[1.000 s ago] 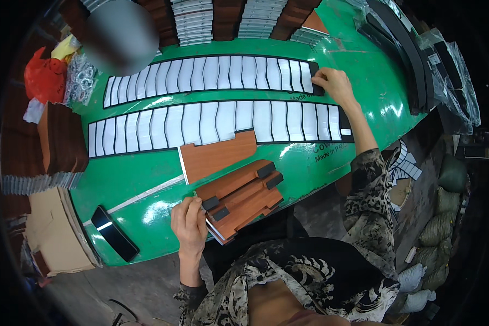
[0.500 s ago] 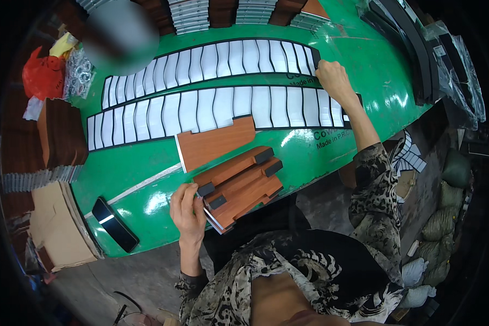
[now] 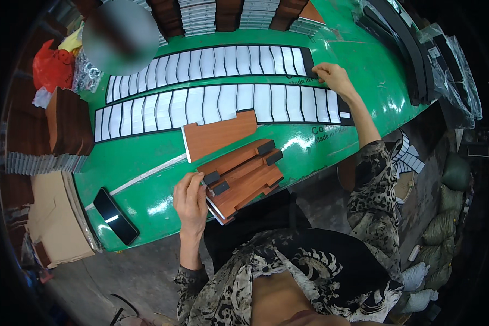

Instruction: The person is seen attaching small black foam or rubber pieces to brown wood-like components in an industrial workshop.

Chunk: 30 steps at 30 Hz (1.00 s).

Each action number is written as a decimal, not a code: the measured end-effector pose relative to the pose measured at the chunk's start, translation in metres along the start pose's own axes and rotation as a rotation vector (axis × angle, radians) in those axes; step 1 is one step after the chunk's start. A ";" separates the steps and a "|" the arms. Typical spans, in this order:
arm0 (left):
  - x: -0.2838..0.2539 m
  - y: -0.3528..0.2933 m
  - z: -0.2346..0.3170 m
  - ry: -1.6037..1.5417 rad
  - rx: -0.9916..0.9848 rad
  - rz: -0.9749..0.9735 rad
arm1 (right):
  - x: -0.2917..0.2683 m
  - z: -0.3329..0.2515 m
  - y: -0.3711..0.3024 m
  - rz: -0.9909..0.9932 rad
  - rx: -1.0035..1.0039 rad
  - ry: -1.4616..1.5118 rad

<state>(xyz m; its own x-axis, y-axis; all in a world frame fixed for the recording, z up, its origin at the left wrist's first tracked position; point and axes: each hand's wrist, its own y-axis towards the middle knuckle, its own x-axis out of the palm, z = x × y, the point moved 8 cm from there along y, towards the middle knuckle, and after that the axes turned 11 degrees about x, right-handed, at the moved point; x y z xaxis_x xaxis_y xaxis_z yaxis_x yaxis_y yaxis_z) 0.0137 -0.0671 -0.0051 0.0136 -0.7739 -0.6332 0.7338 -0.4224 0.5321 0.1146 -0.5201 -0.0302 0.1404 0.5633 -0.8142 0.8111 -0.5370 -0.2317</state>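
Observation:
My left hand (image 3: 190,202) is closed at the left end of a brown wood-grain piece (image 3: 249,176) with a stepped, notched shape. Small black blocks (image 3: 221,188) sit at both its ends. My right hand (image 3: 334,79) reaches to the right end of the far sheet of white strips (image 3: 201,64). Its fingertips are pinched together beside the sheet's black end; whatever they hold is too small to make out. A second sheet of white strips (image 3: 171,110) lies nearer, partly under a flat brown notched board (image 3: 221,136).
Stacks of brown boards (image 3: 70,122) stand at the left and along the back. A black phone (image 3: 116,216) lies by cardboard (image 3: 57,220) on the green table (image 3: 152,182). Red plastic bag (image 3: 52,65) sits back left; long black parts (image 3: 402,49) in clear wrap lie right.
My right hand has shifted slightly left and down from the far sheet's end, its fingers now pointing left. The whole view has shifted a little. My left hand stays at the brown piece.

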 end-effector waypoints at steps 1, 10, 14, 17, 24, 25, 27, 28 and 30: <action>0.000 0.001 0.000 0.001 0.001 0.002 | 0.003 0.004 0.005 0.008 -0.035 -0.040; 0.001 0.000 -0.001 0.004 0.009 -0.009 | 0.012 -0.015 0.012 0.106 -0.004 -0.309; 0.001 0.001 -0.002 0.001 -0.010 0.002 | 0.014 -0.022 0.010 0.071 -0.015 -0.334; 0.001 0.001 -0.003 -0.001 -0.009 0.007 | 0.018 -0.031 0.010 0.072 -0.079 -0.394; 0.001 0.001 -0.003 -0.011 -0.003 0.008 | 0.021 -0.038 0.014 0.136 -0.203 -0.449; 0.002 0.002 -0.003 -0.014 -0.005 0.007 | 0.019 -0.040 0.014 0.162 -0.219 -0.446; 0.000 0.006 0.001 0.015 0.037 0.067 | 0.019 -0.030 0.021 0.163 -0.193 -0.431; 0.002 0.007 0.001 0.011 0.037 0.068 | 0.016 -0.023 0.024 0.166 -0.168 -0.412; 0.000 0.005 0.000 0.007 0.032 0.081 | 0.015 -0.013 0.025 0.089 -0.073 -0.266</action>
<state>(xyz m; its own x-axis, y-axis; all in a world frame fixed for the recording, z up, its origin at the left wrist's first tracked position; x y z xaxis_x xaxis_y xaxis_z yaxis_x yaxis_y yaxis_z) 0.0176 -0.0687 -0.0024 0.0774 -0.8028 -0.5913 0.7083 -0.3731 0.5993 0.1444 -0.5171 -0.0416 0.0669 0.3260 -0.9430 0.8425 -0.5248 -0.1216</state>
